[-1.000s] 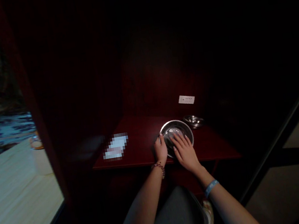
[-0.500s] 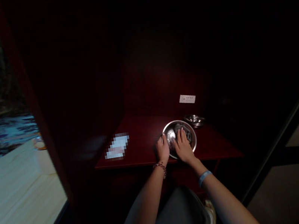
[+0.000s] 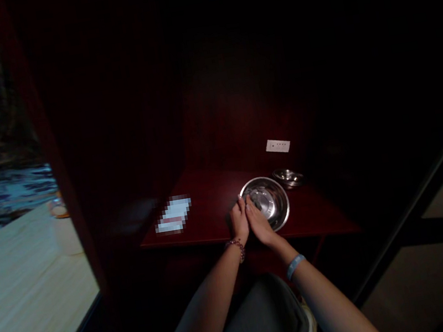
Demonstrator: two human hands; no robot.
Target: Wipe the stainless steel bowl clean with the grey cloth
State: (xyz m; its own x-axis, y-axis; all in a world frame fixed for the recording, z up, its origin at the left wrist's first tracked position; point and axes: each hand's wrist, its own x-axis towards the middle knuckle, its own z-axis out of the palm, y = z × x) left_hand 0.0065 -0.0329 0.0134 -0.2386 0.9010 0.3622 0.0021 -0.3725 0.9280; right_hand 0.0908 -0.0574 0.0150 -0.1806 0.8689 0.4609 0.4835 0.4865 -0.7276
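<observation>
A round stainless steel bowl [image 3: 278,207] stands near the front edge of a dark red wooden shelf. My left hand [image 3: 239,220], with a beaded bracelet at the wrist, grips the bowl's left rim, thumb up. Inside the bowl, my right hand [image 3: 259,224] presses a crumpled grey cloth [image 3: 256,201] against the left part of the wall. Its fingers are stretched and held together over the cloth, which they partly hide. A light blue band circles the right wrist.
Behind the bowl to the right sit smaller steel bowls [image 3: 288,178], apparently stacked. A blurred-out pale rectangle [image 3: 174,215] lies on the shelf [image 3: 207,213] at left. A white socket plate [image 3: 278,146] is on the back panel. Further left is a light wooden table [image 3: 22,287].
My right hand has slid left inside the bowl with the cloth, baring the shiny bottom and right side. My left hand stays at the left rim.
</observation>
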